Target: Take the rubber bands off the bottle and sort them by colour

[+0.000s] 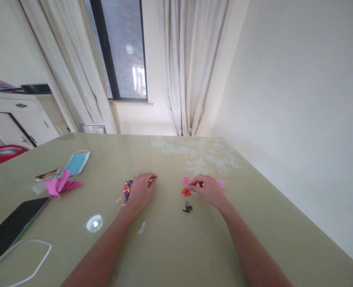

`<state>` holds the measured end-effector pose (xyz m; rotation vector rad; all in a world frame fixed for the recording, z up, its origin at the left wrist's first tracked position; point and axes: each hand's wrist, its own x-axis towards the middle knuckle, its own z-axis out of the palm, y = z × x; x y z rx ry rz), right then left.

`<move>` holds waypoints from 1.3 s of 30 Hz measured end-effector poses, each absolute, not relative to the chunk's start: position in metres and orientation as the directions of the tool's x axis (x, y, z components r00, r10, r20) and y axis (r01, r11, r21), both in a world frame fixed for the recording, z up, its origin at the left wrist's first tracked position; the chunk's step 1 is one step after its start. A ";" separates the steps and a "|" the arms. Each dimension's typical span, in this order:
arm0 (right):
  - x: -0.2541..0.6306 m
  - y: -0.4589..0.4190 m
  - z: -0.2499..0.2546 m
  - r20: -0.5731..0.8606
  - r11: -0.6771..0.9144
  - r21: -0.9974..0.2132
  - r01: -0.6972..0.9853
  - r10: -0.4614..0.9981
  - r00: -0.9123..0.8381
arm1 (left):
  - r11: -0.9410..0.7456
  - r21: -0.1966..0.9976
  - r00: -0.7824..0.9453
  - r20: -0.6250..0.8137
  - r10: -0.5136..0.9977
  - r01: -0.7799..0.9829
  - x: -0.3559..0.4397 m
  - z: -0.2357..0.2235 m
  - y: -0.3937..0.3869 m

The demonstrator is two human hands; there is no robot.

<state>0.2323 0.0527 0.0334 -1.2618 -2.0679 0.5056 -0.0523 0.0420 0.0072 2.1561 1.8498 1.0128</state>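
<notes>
On the table lies a heap of small multicoloured pieces (126, 192), looking like tiny bands or clips. My left hand (142, 190) rests over its right side and hides part of it. Thumb and fingertips of that hand are closed together; whatever they hold is too small to make out. To the right, my right hand (206, 189) pinches thumb and forefinger beside a small red pile (186, 192). Pink pieces (185, 180) lie just beyond, black pieces (187, 207) nearer me. Lilac-pink pieces (221, 183) and a bit of yellow (202, 185) show around the right hand.
Leftward on the table (164, 247) are a blue face mask (77, 163), a pink folded paper shape (61, 184), a dark phone or tablet (16, 223), a white cable (44, 259) and a shiny white dome (94, 223). A wall (298, 99) runs along the right edge.
</notes>
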 end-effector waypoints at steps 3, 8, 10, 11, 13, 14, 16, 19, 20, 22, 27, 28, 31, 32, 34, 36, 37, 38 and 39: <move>0.231 0.056 0.021 0.295 0.453 -0.566 0.689 0.892 -0.343 | -0.258 0.717 -0.025 0.359 0.933 0.647 -0.050 0.011 0.044; 0.226 0.052 0.025 0.278 0.466 -0.549 0.694 0.885 -0.374 | -0.172 0.961 0.023 0.171 0.985 0.219 -0.037 0.016 0.038; 0.220 0.047 0.032 0.344 0.496 -0.605 0.624 0.869 -0.357 | -0.135 0.987 0.072 0.129 0.989 0.089 -0.030 0.018 0.034; 0.215 0.044 0.035 0.378 0.513 -0.636 0.576 0.858 -0.348 | -0.116 0.992 0.097 0.111 0.989 0.045 -0.027 0.019 0.032; 0.206 0.038 0.039 0.421 0.543 -0.688 0.482 0.839 -0.345 | -0.077 0.997 0.147 0.077 0.986 0.000 -0.022 0.021 0.028; 0.201 0.035 0.040 0.429 0.553 -0.703 0.446 0.831 -0.354 | -0.063 0.998 0.171 0.062 0.983 -0.003 -0.020 0.022 0.026; 0.194 0.031 0.039 0.426 0.561 -0.721 0.407 0.822 -0.377 | -0.045 0.999 0.208 0.043 0.977 0.006 -0.017 0.022 0.023; 0.190 0.029 0.036 0.410 0.554 -0.734 0.393 0.822 -0.394 | -0.030 1.000 0.232 0.030 0.972 -0.002 -0.014 0.022 0.021; 0.190 0.029 0.035 0.409 0.553 -0.738 0.387 0.822 -0.396 | -0.024 1.000 0.242 0.026 0.970 -0.009 -0.013 0.021 0.021; 0.192 0.030 0.035 0.416 0.556 -0.741 0.376 0.820 -0.393 | -0.015 1.000 0.264 0.019 0.964 -0.017 -0.013 0.021 0.022; 0.205 0.032 0.049 0.414 0.476 -0.838 0.268 0.873 -0.257 | -0.186 0.907 0.190 0.121 0.974 0.378 -0.026 0.023 0.027; 0.209 0.032 0.052 0.401 0.446 -0.870 0.212 0.888 -0.224 | -0.227 0.802 0.148 0.174 0.974 0.552 -0.031 0.023 0.027; 0.218 0.031 0.062 0.373 0.386 -0.920 0.059 0.914 -0.161 | -0.189 0.370 0.085 0.278 0.957 0.910 -0.043 0.018 0.030; 0.219 0.031 0.064 0.375 0.383 -0.923 0.025 0.915 -0.149 | -0.163 0.266 0.089 0.267 0.959 0.950 -0.046 0.016 0.030; 0.222 0.030 0.066 0.389 0.390 -0.921 -0.021 0.912 -0.133 | -0.139 0.151 0.103 0.222 0.970 0.979 -0.050 0.012 0.032; 0.223 0.029 0.067 0.400 0.398 -0.916 -0.040 0.908 -0.127 | -0.140 0.115 0.115 0.198 0.973 0.983 -0.051 0.009 0.033; 0.223 0.029 0.067 0.400 0.398 -0.916 -0.040 0.908 -0.127 | -0.143 0.109 0.119 0.198 0.973 0.984 -0.050 0.009 0.034; 0.224 0.030 0.066 0.396 0.395 -0.918 -0.032 0.909 -0.129 | -0.146 0.105 0.122 0.202 0.972 0.984 -0.050 0.009 0.034; 0.224 0.031 0.066 0.387 0.388 -0.921 -0.015 0.912 -0.134 | -0.150 0.101 0.127 0.209 0.970 0.983 -0.049 0.009 0.034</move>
